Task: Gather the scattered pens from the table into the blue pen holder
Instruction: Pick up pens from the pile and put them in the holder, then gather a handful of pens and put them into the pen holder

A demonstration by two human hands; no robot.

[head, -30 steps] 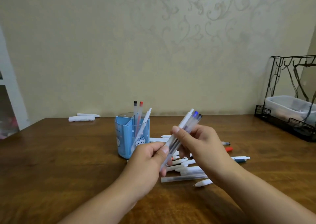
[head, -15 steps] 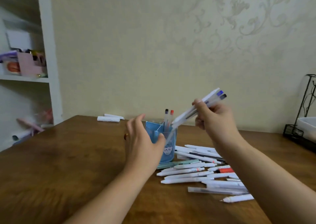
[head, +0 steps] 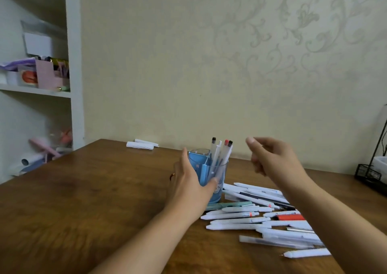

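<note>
The blue pen holder [head: 204, 173] stands upright on the brown table [head: 94, 190], with several pens [head: 219, 154] sticking out of its right compartment. My left hand [head: 188, 185] wraps around the holder's near left side, thumb across its front. My right hand [head: 272, 158] hovers to the right of the holder, above the table, fingers loosely apart and holding nothing. A pile of scattered pens [head: 261, 215], mostly white, with a teal one and a red one, lies on the table right of the holder, partly under my right forearm.
Two white rolled items [head: 140, 144] lie at the table's far edge by the wall. A white shelf unit [head: 41, 81] with boxes stands at the left. A black wire rack [head: 372, 169] sits at the far right edge of the table.
My right hand has dropped its bundle of pens into the holder and pulled back to the right, empty. My left hand has closed around the holder. The view has shifted left.
</note>
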